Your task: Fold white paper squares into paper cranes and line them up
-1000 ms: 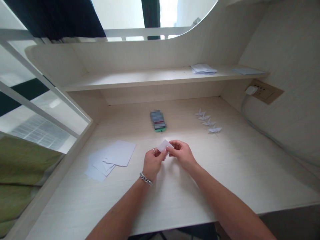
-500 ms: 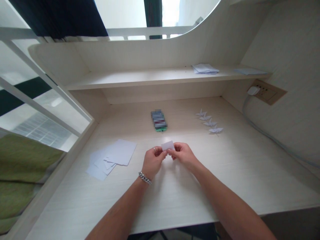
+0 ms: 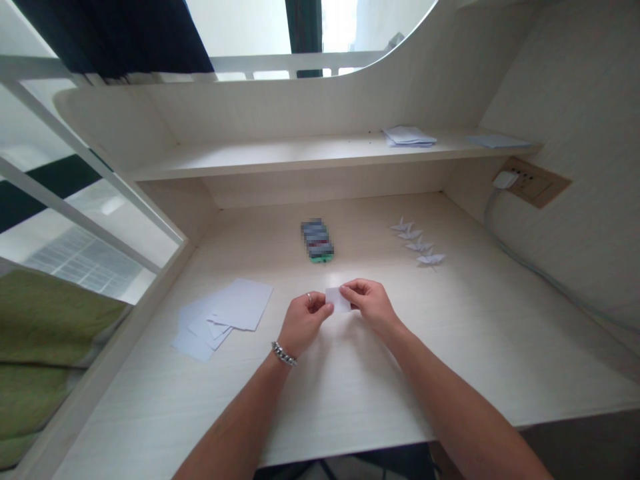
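A small folded piece of white paper is held between my two hands, just above the desk. My left hand, with a ring and a chain bracelet, pinches its left edge between thumb and fingers. At the paper's upper right edge, the thumb and fingers of my right hand are closed on it. Beyond the hands lies a phone-like object with a blurred surface and a green edge. Several folded paper cranes stand in a row to the right of it.
Loose white paper sheets lie overlapping on the desk at left. A shelf crosses the back, bearing a stack of paper and another sheet. At right, a cable hangs from a wall socket.
My right hand has shifted its grip from the paper's lower right to its upper right edge. The paper has turned and now shows more of its face. My left hand stays nearly in place.
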`<state>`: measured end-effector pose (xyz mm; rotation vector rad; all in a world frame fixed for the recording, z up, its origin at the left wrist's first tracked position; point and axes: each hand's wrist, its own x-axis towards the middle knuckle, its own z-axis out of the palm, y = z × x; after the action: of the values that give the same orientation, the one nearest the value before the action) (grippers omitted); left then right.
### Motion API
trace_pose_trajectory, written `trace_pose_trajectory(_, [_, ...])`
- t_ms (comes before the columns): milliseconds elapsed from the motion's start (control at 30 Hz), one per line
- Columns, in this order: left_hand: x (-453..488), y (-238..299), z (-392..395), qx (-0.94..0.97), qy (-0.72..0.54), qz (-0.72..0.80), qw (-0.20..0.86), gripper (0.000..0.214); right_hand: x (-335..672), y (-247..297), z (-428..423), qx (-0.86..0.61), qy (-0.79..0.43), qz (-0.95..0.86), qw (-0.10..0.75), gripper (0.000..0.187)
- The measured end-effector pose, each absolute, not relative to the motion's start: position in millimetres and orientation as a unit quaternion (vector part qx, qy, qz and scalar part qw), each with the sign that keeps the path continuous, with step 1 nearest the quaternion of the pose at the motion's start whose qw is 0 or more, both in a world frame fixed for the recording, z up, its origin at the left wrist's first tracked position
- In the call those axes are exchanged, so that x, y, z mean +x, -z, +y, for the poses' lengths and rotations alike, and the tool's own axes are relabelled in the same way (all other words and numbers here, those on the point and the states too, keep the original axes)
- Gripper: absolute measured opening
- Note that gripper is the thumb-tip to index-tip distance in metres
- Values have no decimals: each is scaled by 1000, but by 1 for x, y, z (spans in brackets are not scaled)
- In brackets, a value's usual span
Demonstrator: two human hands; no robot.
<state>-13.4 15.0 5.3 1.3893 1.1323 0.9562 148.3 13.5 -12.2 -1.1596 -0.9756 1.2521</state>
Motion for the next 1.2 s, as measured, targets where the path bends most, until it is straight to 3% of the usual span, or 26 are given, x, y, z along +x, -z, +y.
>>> trace_pose_trajectory(433, [-10,-9,15,537,-468,512,480,24,145,8,9,-485,-578,-399,521,38])
trace_pose_trajectory(700, [-13,-1,19,466,-491,503,537,27,141,2,8,-492,-598,-363,518,37])
trace_pose_trajectory(933, [-19,-8,11,734,-460,419,272,33,147,4,10,-561,-534,-342,532,32])
trace_pose_trajectory(1000, [-15,-7,10,747,-462,422,226,16,147,1,9,-555,-543,-343,528,32])
trace_pose_trajectory(1067, [-12,-4,11,706,-468,464,258,8,146,-1,8,-541,-558,-344,527,37])
trace_pose_trajectory(1200, [-10,1,16,528,-486,500,486,20,144,3,9,-535,-527,-379,541,40])
